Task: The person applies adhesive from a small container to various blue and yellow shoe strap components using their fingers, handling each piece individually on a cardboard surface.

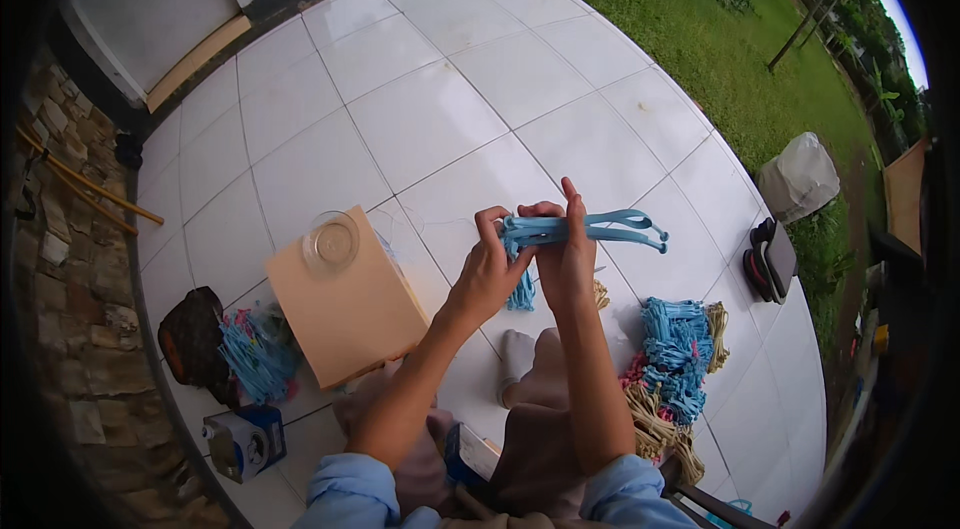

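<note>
Up in front of me is a bunch of thin light-blue straps [625, 229] with looped ends, which I cannot name more exactly. My left hand [484, 267] pinches its gathered end. My right hand [566, 254] is wrapped round the middle, and the free loops stick out to the right past its fingers. Below the hands, more blue straps [521, 294] show between my forearms; whether they hang from the bunch or lie on the floor I cannot tell.
To the left, a small glass bowl [335, 241] rests on a tan board [340, 309]. Beside it are a pile of blue straps [258, 354] and a blue-and-white can [245, 441]. On the right lie blue bundles [678, 349], beige bundles [655, 426] and a dark pouch [770, 261].
</note>
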A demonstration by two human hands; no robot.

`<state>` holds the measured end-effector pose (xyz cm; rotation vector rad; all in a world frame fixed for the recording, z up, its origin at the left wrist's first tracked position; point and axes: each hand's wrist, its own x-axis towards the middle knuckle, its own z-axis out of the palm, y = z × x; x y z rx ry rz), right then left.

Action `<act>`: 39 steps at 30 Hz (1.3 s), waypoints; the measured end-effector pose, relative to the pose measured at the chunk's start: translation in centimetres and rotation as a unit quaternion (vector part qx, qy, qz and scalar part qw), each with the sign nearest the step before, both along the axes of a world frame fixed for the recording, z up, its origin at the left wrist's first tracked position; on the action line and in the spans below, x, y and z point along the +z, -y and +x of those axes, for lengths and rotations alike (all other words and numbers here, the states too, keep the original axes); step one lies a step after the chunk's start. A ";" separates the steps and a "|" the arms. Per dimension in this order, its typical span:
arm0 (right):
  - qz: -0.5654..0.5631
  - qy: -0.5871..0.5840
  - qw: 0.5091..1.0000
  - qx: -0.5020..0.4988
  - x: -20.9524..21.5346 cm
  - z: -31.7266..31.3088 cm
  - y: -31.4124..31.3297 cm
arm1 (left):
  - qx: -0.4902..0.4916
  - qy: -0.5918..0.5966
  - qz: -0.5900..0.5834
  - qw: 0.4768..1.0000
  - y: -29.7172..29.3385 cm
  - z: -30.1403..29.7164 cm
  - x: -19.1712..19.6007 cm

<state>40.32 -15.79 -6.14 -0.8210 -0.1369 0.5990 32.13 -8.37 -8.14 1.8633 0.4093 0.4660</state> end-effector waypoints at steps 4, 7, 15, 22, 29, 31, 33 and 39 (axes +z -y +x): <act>0.078 -0.107 0.986 -0.105 -0.2 1.5 0.8 | -0.108 -0.066 -0.022 0.992 0.1 -1.3 1.3; 0.109 -0.114 0.966 -0.203 -1.6 4.8 2.5 | -0.104 -0.055 0.024 0.993 0.5 -2.2 1.5; -0.150 -0.030 0.988 0.004 -0.6 4.6 4.1 | 0.024 0.006 -0.152 0.988 -2.6 -1.6 -3.1; -0.435 0.173 0.862 0.195 -8.2 2.2 -0.6 | 0.061 -0.162 -0.186 0.967 -5.2 1.6 -12.4; -0.431 0.136 0.875 0.174 -8.5 2.4 -0.6 | 0.016 -0.311 -0.089 0.946 -4.9 1.8 -15.4; -0.424 0.152 0.876 0.172 -8.1 2.5 -0.5 | 0.022 -0.287 -0.097 0.953 -5.0 1.9 -14.5; -0.425 0.177 0.871 0.171 -7.3 2.2 -0.8 | 0.079 -0.170 -0.137 0.973 -5.5 2.2 -13.2; -0.300 0.234 0.896 0.228 -3.0 -0.4 -0.5 | 0.023 0.033 -0.292 0.955 -4.7 0.7 -2.8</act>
